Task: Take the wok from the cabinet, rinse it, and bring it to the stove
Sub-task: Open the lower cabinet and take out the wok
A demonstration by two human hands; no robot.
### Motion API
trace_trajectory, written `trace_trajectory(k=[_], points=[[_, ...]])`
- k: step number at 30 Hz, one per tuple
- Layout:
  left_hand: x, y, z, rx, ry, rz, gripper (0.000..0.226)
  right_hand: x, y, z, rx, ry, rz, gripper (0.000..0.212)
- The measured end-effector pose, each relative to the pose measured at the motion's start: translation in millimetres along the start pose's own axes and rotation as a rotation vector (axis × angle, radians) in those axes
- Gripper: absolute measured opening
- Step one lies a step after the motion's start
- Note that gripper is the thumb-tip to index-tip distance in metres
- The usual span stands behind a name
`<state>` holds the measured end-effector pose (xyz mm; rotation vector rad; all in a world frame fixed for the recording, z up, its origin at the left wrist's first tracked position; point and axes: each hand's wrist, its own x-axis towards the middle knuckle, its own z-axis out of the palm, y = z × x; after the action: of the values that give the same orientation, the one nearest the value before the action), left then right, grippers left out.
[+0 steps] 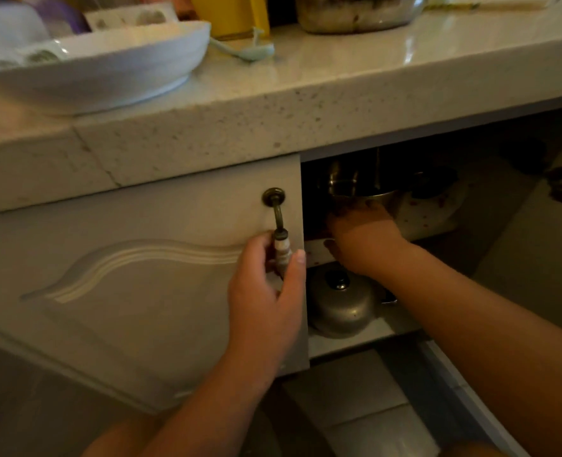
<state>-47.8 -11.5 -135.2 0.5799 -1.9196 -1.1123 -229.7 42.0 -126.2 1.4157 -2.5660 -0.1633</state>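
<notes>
Our left hand (pixel 266 285) is closed round the drop handle (pixel 281 245) of the shut cabinet door (pixel 134 278), thumb on the near side and fingers curled behind the pale grip, right at that door's right edge. Beside it the cabinet (pixel 470 199) stands open and dark. Our right hand (pixel 362 239) reaches into it over the front edge of the upper shelf (pixel 316 252), palm down, with its fingers pushed in under a steel pot (pixel 355 188); we cannot tell whether those fingers are closed on anything, since shadow and blur hide them.

We cannot pick out the wok with any certainty. On the upper shelf, behind our right hand, we see the steel pot and, to its right, a pale plate (pixel 431 209) with red specks, with a dark round thing resting on it. On the lower shelf, near its front edge and just below our right wrist, sits a domed metal lid (pixel 342 305) with a dark knob on top.

Above, the speckled stone countertop (pixel 273 113) carries a wide white bowl (pixel 108 70) at its left end, close to the front edge. Behind that stand a yellow container (pixel 230 14) and a metal pot (pixel 358 14), towards the back. Pale floor tiles (pixel 355 390) show below the open cabinet.
</notes>
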Motion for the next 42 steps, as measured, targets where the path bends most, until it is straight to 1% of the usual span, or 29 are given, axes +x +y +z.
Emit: trace_trajectory(k=[2,4,5,6,8,9,11,13,15,16,18,19,20,21,23,24,25,26,28,31,35,38,39,42], points=[[5.8,8.3,2.6,-0.123,-0.08,-0.02,0.016,12.1,-7.4,-3.9,-0.006,-0.094,0.005,0.035],[11.5,11.5,2.3,-0.249,-0.147,-0.064,0.02,20.9,-13.0,-6.8,0.014,-0.182,0.005,0.031],[13.3,11.6,2.0,-0.272,-0.166,-0.067,0.022,23.3,-14.5,-8.8,0.033,-0.203,0.0,0.031],[13.7,11.4,1.3,-0.279,-0.18,-0.062,0.023,24.3,-15.3,-11.2,0.063,-0.197,-0.009,0.031],[11.1,11.7,-0.9,-0.285,-0.203,-0.061,0.018,23.1,-16.9,-16.6,0.185,-0.121,-0.013,0.029],[8.9,12.5,-2.6,-0.276,-0.21,-0.07,0.014,20.1,-18.5,-19.9,0.29,-0.069,-0.012,0.029],[2.6,16.9,-6.0,-0.238,-0.223,-0.113,0.01,7.9,-24.9,-25.6,0.572,0.001,-0.02,0.03],[-4.6,25.8,-9.5,-0.186,-0.225,-0.176,0.007,-7.0,-30.4,-30.7,0.963,0.012,-0.003,0.029],[-13.1,38.1,-14.3,-0.124,-0.226,-0.247,0.004,-22.8,-31.1,-39.1,1.383,-0.105,0.088,0.03],[-18.1,45.4,-17.7,-0.078,-0.239,-0.283,0.004,-30.9,-31.2,-44.1,1.526,-0.197,0.134,0.03],[-29.8,62.4,-29.7,0.097,-0.279,-0.358,0.008,-47.5,-34.5,-53.4,1.701,-0.372,0.259,0.031],[-35.3,72.6,-39.0,0.239,-0.28,-0.356,0.016,-56.5,-38.0,-59.5,1.748,-0.424,0.338,0.033],[-39.8,84.1,-49.6,0.371,-0.257,-0.299,0.024,-66.8,-42.0,-66.2,1.775,-0.449,0.413,0.035],[-43.4,96.3,-60.6,0.466,-0.222,-0.183,0.029,-77.0,-46.5,-73.2,1.787,-0.465,0.472,0.035],[-47.7,118.5,-81.2,0.565,-0.179,0.103,0.035,-96.4,-55.0,-86.6,1.741,-0.539,0.571,0.027],[-46.7,128.9,-89.7,0.611,-0.202,0.185,0.039,-105.3,-57.8,-94.2,1.71,-0.594,0.607,0.028],[-44.3,138.7,-96.6,0.67,-0.259,0.2,0.044,-113.7,-60.5,-102.5,1.693,-0.64,0.616,0.032],[-41.9,147.9,-102.3,0.733,-0.335,0.164,0.048,-121.8,-62.7,-111.3,1.691,-0.676,0.596,0.032],[-41.2,165.0,-113.2,0.824,-0.487,0.038,0.052,-138.0,-68.1,-130.6,1.696,-0.721,0.571,0.026],[-49.7,187.0,-133.0,0.869,-0.638,-0.058,0.044,-165.1,-79.9,-151.6,1.732,-0.79,0.56,0.027],[-68.2,208.7,-161.6,0.877,-0.69,-0.108,0.036,-202.7,-108.6,-165.6,1.695,-0.851,0.54,0.026],[-87.0,220.8,-184.9,0.861,-0.689,-0.125,0.031,-227.9,-136.6,-176.5,1.652,-0.889,0.511,0.029],[-94.1,224.5,-193.5,0.851,-0.688,-0.13,0.028,-236.7,-147.7,-180.4,1.63,-0.929,0.509,0.029],[-113.3,229.2,-218.9,0.854,-0.67,-0.164,0.02,-258.0,-180.2,-184.2,1.59,-0.998,0.573,0.022]])
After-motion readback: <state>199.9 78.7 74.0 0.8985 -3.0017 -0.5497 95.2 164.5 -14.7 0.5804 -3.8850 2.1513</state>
